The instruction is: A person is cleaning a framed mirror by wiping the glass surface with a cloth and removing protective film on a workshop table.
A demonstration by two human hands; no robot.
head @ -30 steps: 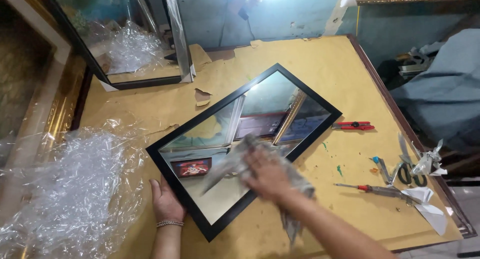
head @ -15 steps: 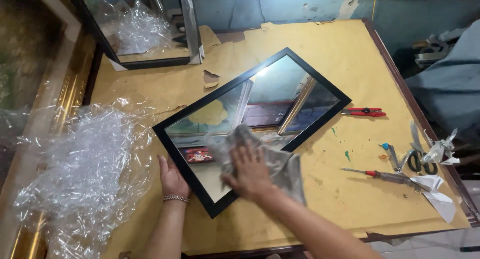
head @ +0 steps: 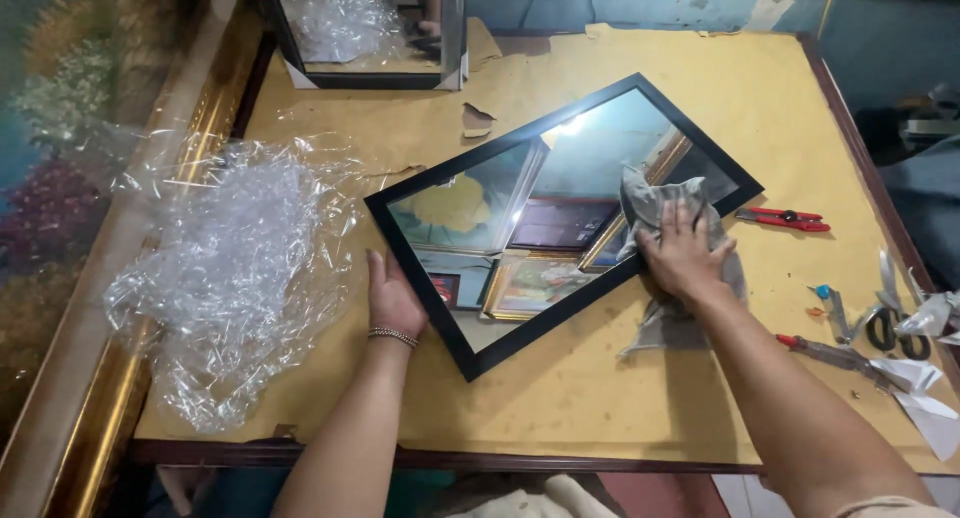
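A black-framed mirror (head: 520, 193) lies slanted on the tan-covered table (head: 560, 388), its glass reflecting pictures. My left hand (head: 393, 298) lies flat on the frame's lower left edge, fingers together, a bead bracelet at the wrist. My right hand (head: 683, 253) presses a grey cloth (head: 660, 203) onto the glass near the mirror's right edge. Part of the cloth hangs over the frame onto the table.
Crumpled clear bubble wrap (head: 240, 268) lies left of the mirror. Red-handled pliers (head: 785, 219) sit right of it; scissors (head: 890, 323), a red-handled screwdriver (head: 825, 351) and white scraps lie at the right edge. Another framed mirror (head: 370, 38) leans at the back; a gilded frame (head: 120, 308) runs along the left.
My right hand slid the grey cloth from the mirror's lower middle across the glass to its right edge. My left hand stayed on the lower left edge of the frame.
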